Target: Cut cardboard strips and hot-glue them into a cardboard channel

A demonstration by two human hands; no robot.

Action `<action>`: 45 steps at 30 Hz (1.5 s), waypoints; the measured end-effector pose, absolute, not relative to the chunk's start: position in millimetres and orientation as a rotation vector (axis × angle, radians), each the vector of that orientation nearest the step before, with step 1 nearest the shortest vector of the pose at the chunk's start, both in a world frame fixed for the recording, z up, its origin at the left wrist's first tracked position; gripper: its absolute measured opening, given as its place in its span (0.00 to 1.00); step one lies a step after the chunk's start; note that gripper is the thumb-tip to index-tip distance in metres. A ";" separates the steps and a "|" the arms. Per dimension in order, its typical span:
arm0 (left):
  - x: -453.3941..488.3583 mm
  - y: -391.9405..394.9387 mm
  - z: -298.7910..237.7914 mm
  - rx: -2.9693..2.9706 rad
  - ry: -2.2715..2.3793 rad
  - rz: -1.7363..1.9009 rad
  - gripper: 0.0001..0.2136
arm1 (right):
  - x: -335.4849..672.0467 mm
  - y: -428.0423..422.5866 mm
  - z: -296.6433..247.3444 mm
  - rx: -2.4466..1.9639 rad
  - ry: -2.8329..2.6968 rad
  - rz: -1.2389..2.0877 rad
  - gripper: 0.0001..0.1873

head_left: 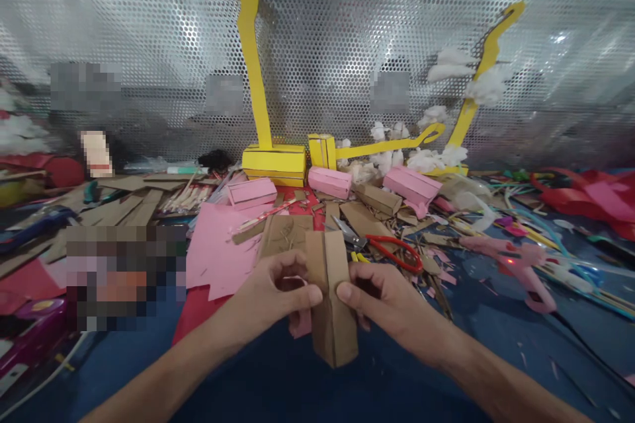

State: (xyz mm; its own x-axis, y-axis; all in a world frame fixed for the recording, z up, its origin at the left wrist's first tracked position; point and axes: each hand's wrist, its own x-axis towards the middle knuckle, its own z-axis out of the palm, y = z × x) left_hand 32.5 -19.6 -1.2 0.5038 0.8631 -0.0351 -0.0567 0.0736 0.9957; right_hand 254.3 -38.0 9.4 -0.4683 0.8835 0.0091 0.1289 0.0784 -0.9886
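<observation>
Between my two hands a small brown cardboard box (333, 317) is held upright, with a dark seam running down its near edge. My left hand (282, 287) pinches its left side, thumb on the front face. On the right side, my right hand (374, 291) grips it the same way, thumb close to the seam. Some pink paper (299, 322) shows behind the box, below my left fingers; whether it is attached cannot be seen. Scissors with red handles (397, 252) lie just beyond my right hand. A flat cardboard piece (285, 234) lies behind the box.
Pink paper sheets (218, 244) lie at left. Pink-covered boxes (330, 182) and a yellow box (274, 162) with a tall curved strip stand behind. A pink glue gun (516, 261), its red light lit, lies at right. A perforated metal panel (317, 46) closes the back.
</observation>
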 end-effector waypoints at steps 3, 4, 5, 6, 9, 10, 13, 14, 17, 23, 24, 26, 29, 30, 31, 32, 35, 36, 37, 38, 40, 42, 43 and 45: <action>27.5 -19.4 3.6 1.365 0.829 0.787 0.23 | 256.2 -37.1 9.0 -1.019 -1.671 1.464 0.25; 26.7 -19.8 3.6 1.384 0.837 0.768 0.23 | 256.3 -37.2 9.1 -1.026 -1.658 1.463 0.25; 26.5 -20.3 2.8 1.403 0.835 0.744 0.22 | 256.2 -37.3 9.3 -1.032 -1.643 1.460 0.25; 26.7 -20.9 1.3 1.416 0.826 0.712 0.22 | 255.9 -37.5 9.7 -1.036 -1.629 1.456 0.25; 28.7 -22.9 -3.7 1.419 0.781 0.630 0.22 | 254.1 -38.0 11.2 -1.033 -1.605 1.460 0.25; 29.3 -23.3 -4.8 1.408 0.767 0.622 0.22 | 253.6 -38.0 11.5 -1.029 -1.607 1.473 0.25; 29.7 -23.1 -4.6 1.367 0.742 0.650 0.22 | 254.0 -37.4 10.5 -1.013 -1.643 1.523 0.25; 29.3 -22.6 -3.6 1.356 0.736 0.664 0.22 | 254.7 -37.2 9.5 -1.010 -1.663 1.541 0.25; 27.6 -20.7 -0.6 1.344 0.729 0.699 0.21 | 257.8 -37.2 6.2 -1.031 -1.728 1.544 0.24; 27.5 -20.2 -3.8 1.310 0.694 0.701 0.21 | 258.2 -41.4 9.4 -1.000 -1.753 1.550 0.25; 27.7 -20.3 -4.8 1.310 0.687 0.699 0.21 | 257.2 -42.3 11.1 -0.976 -1.744 1.575 0.25; 27.9 -20.1 -6.0 1.308 0.678 0.692 0.21 | 254.9 -44.0 14.2 -0.924 -1.728 1.624 0.25; 27.8 -19.9 -6.0 1.311 0.681 0.673 0.22 | 252.3 -46.1 16.3 -0.850 -1.714 1.664 0.26; 27.8 -20.0 -5.9 1.313 0.684 0.668 0.22 | 251.8 -46.6 16.2 -0.830 -1.708 1.671 0.27; 27.8 -20.1 -5.9 1.315 0.688 0.666 0.22 | 251.4 -47.0 15.9 -0.815 -1.702 1.676 0.27; 27.9 -20.4 -6.0 1.315 0.694 0.666 0.21 | 251.2 -47.3 15.3 -0.802 -1.692 1.680 0.26; 28.1 -21.2 -7.1 1.316 0.702 0.674 0.20 | 250.8 -47.5 13.1 -0.793 -1.665 1.683 0.24; 28.2 -21.4 -7.6 1.318 0.700 0.674 0.20 | 250.7 -47.4 12.4 -0.794 -1.661 1.680 0.24; 28.2 -21.5 -8.1 1.323 0.696 0.676 0.20 | 250.6 -47.3 11.8 -0.796 -1.657 1.676 0.23; 28.3 -21.6 -8.6 1.327 0.690 0.680 0.19 | 250.5 -47.2 11.3 -0.796 -1.655 1.672 0.23; 28.6 -21.9 -9.4 1.332 0.684 0.691 0.19 | 250.4 -47.0 10.7 -0.795 -1.658 1.666 0.22; 29.0 -22.4 -9.9 1.331 0.695 0.701 0.19 | 250.6 -47.1 10.4 -0.801 -1.659 1.659 0.22; 29.2 -22.6 -10.2 1.331 0.708 0.701 0.20 | 250.7 -47.2 10.5 -0.807 -1.660 1.652 0.22; 29.7 -22.9 -10.6 1.340 0.742 0.696 0.21 | 250.8 -47.5 10.7 -0.821 -1.669 1.638 0.22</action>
